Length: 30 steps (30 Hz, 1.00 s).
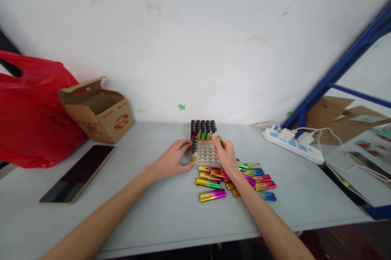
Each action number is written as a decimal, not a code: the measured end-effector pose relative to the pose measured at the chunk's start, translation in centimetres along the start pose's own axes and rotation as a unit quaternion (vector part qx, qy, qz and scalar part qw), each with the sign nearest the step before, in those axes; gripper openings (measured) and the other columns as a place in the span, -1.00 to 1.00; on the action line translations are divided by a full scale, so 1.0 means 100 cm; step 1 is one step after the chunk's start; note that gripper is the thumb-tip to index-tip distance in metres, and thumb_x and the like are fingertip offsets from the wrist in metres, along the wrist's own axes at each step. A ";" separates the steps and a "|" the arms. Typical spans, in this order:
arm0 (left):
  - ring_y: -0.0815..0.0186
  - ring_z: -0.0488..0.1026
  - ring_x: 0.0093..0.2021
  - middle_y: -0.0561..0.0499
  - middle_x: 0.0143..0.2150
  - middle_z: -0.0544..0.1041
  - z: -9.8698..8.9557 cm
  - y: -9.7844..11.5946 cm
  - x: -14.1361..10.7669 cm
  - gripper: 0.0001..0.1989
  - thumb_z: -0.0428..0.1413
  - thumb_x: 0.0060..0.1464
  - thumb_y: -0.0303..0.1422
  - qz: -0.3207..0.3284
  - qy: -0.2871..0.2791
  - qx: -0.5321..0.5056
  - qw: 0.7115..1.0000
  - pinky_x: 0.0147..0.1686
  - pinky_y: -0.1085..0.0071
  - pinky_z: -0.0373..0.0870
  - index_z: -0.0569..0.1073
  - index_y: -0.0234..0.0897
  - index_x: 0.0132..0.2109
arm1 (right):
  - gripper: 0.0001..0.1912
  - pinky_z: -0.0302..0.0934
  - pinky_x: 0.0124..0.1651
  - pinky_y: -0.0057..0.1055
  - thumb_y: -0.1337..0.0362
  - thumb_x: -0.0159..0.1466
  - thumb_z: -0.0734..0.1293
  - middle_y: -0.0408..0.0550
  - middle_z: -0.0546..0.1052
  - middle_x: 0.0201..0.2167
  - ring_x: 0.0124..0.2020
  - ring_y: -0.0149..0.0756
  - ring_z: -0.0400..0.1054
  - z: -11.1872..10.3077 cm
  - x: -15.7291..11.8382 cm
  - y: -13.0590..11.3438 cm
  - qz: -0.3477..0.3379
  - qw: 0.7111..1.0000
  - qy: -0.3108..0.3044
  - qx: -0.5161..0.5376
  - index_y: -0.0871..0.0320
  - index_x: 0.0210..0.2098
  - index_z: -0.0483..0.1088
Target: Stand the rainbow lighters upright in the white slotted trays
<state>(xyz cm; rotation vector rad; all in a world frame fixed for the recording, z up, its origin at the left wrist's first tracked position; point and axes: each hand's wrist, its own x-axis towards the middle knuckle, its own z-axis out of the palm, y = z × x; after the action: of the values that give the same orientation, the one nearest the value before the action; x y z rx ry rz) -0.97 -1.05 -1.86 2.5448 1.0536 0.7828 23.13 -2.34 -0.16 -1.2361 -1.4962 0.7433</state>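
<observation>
Pinching a green lighter (220,141) in the right hand (225,152), right at the right-hand edge of the tray (207,155), with most of the body lost behind the fingers, so can't tell how the long axis points. Over to the left hand (174,159): thumb and fingers parted, not clenched, resting against the tray's left side. Looking straight at bare pockets now, just left of the green lighter, between both hands and closer to the right. Check out the standing lighters (203,131), packed upright across the far rows, with black tops up over red, yellow and green bodies, plus a short column (194,149) down the left side, close by the left hand. And on this side of the tray, around and under the right wrist, a loose pile (218,173) straight on the bench (146,215), mostly lying flat, long axes roughly side to side, nearer the right hand than the left. Glossy, too, fading from gold into green, pink and red, with some blue, and with one yellow-and-purple lighter (213,195) lying just apart at the near side. Farther out to the left, spotting a dark-screened tablet (77,174), then an opened cardboard box (104,117) beside a red bag (33,109). Swinging right, picking out a white power strip (293,146) near a blue frame (339,68), and at the back, a scuffed white wall (198,40).
</observation>
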 end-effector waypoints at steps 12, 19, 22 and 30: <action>-0.07 0.46 0.28 -0.25 0.26 0.50 0.001 0.000 0.002 -0.41 0.30 0.19 -0.06 -0.005 -0.003 0.011 1.000 0.35 -0.02 0.41 0.47 -0.25 0.27 | -0.49 -0.04 -0.39 -0.40 -0.13 0.40 0.25 -0.26 0.19 -0.61 -0.49 -0.37 0.10 0.001 -0.001 -0.007 -0.017 0.998 0.033 -0.057 0.06 -0.53 0.16; -0.07 0.46 0.27 -0.23 0.26 0.51 0.003 -0.003 0.001 -0.40 0.33 0.18 -0.07 -0.002 0.003 0.019 1.000 0.34 -0.01 0.42 0.48 -0.23 0.26 | -0.58 0.22 -0.25 -0.35 -0.07 0.54 0.17 -0.07 0.48 -0.35 -0.30 -0.21 0.38 -0.001 0.001 -0.006 -0.110 0.986 -0.065 -0.104 0.05 -0.35 0.28; -0.08 0.47 0.25 -0.22 0.25 0.51 0.005 -0.004 0.002 -0.38 0.33 0.17 0.00 -0.006 0.007 0.022 1.000 0.31 -0.02 0.44 0.49 -0.20 0.25 | -0.54 0.25 -0.19 -0.32 -0.09 0.55 0.17 -0.05 0.46 -0.36 -0.30 -0.19 0.38 -0.003 0.003 -0.001 -0.142 0.973 -0.060 -0.172 0.04 -0.38 0.25; -0.09 0.49 0.24 -0.25 0.23 0.53 0.006 -0.005 0.003 -0.36 0.32 0.17 0.09 -0.007 0.014 0.011 1.000 0.31 -0.02 0.44 0.52 -0.23 0.22 | -0.71 0.24 -0.22 -0.32 0.06 0.58 0.18 -0.07 0.53 -0.39 -0.36 -0.19 0.43 -0.002 0.010 0.018 -0.145 0.959 -0.122 -0.209 0.06 -0.23 0.31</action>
<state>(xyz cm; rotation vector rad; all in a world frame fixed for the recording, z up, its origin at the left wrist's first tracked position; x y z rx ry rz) -0.75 -0.51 -2.44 2.5488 1.0933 0.8090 23.97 -0.87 -1.40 -1.2182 -2.0630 0.4015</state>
